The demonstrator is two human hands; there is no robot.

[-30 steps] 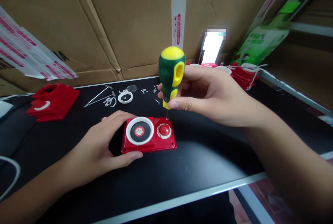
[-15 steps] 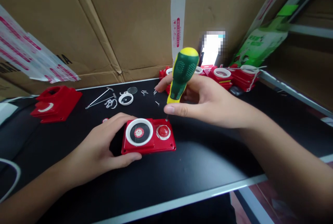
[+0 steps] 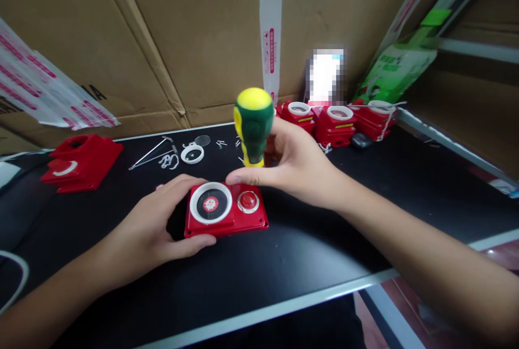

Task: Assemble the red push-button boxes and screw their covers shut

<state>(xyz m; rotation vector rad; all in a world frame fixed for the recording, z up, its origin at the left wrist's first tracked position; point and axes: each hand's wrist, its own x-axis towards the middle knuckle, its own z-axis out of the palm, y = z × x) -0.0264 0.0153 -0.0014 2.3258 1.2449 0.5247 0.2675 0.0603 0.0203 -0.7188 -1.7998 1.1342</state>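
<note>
- the left hand (image 3: 156, 230) clamps the near-left end of the red panel (image 3: 226, 213), thumb on the front edge and fingers curled over the back, pinning it flat on the black counter (image 3: 308, 252).
- the panel carries a white-ringed dial (image 3: 211, 203) and a round red button (image 3: 247, 201).
- the right hand (image 3: 302, 168) pinches the green-and-yellow screwdriver (image 3: 252, 125) low on its handle, upright over the panel's far edge near the button; the tip is hidden behind the thumb.
- to drive well, keep the shaft vertical, press down while turning, and keep the panel from sliding.
- beyond lie loose screws (image 3: 222, 143), a white ring (image 3: 192, 153), and more red housings (image 3: 334, 125).
- the tape (image 3: 270, 30) on the cardboard bears pink print, too small to read.
</note>
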